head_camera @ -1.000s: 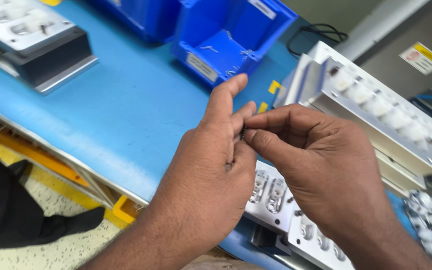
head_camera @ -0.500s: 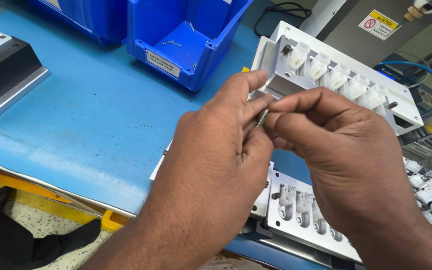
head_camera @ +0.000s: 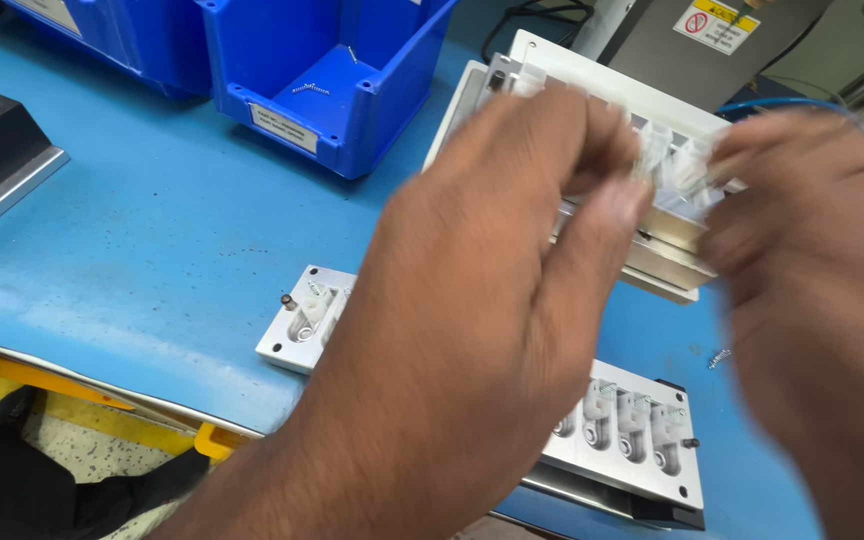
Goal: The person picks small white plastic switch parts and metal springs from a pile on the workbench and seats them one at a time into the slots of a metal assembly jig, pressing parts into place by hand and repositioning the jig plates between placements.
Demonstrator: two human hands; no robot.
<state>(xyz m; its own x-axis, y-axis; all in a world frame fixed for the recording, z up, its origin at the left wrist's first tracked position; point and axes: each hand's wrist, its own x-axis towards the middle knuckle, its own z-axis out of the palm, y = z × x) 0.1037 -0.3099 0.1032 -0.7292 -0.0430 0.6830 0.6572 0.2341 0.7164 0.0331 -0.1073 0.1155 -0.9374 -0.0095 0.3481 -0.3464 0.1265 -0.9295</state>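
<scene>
Both hands, left hand [head_camera: 497, 250] and right hand [head_camera: 812, 290], reach the raised white fixture [head_camera: 592, 90] just ahead, its length running left-to-right; blur hides their grip.

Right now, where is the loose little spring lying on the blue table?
In the head view the spring lies on the blue table at the right, under the right hand, between the tilted white fixture and the flat metal fixture.

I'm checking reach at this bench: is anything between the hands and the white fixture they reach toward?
Nothing visible. The left hand and right hand are both at the white fixture, fingers over its pockets; motion blur hides any small part between them.
</scene>
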